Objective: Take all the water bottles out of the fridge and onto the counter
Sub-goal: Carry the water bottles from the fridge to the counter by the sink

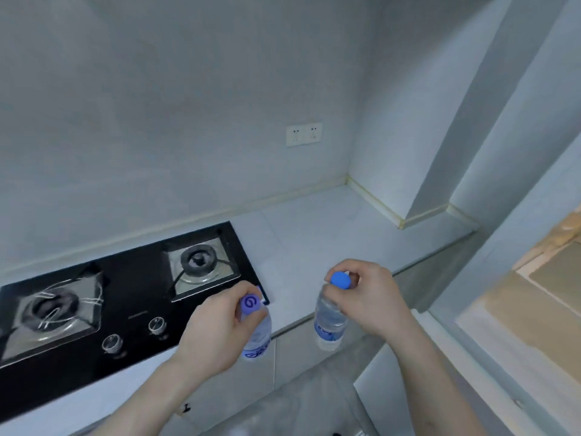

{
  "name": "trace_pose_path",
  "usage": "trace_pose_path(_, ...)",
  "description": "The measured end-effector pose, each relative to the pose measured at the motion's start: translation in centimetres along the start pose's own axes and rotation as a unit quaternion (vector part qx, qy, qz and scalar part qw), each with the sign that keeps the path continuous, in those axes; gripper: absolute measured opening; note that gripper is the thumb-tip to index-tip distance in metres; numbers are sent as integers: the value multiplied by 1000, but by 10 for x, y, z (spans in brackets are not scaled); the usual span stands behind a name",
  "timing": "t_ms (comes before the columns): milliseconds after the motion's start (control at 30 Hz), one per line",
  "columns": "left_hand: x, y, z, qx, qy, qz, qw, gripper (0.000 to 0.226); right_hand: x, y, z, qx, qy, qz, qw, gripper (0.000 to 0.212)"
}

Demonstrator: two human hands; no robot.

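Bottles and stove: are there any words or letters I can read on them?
"G": a white swirl like this letter on the purple cap of the clear plastic bottle in the left hand.
Blue label on the clear bottle in the right hand: too blurred to read.
Small print on the black glass stove: too small to read.

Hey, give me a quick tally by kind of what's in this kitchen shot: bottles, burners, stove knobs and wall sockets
Water bottles: 2, one in the left hand at, one in the right hand at
Burners: 2
Stove knobs: 2
Wall sockets: 2
Total: 8
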State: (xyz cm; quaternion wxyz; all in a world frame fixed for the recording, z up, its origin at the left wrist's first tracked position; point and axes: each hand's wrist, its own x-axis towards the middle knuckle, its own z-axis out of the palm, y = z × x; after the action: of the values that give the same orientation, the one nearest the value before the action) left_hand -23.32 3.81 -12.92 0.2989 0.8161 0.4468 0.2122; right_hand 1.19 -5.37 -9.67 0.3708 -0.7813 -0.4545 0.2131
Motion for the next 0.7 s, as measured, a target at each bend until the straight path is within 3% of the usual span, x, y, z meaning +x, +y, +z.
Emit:
trace_pose_path(267, -80, -71, -80, 1, 128, -128, 983, 7, 2, -99, 104, 3, -167, -112, 980, 12)
trace_pose_path(700, -192, -165, -182, 25, 303, -319, 898, 9, -13, -245, 286, -12, -378, -290, 879, 8)
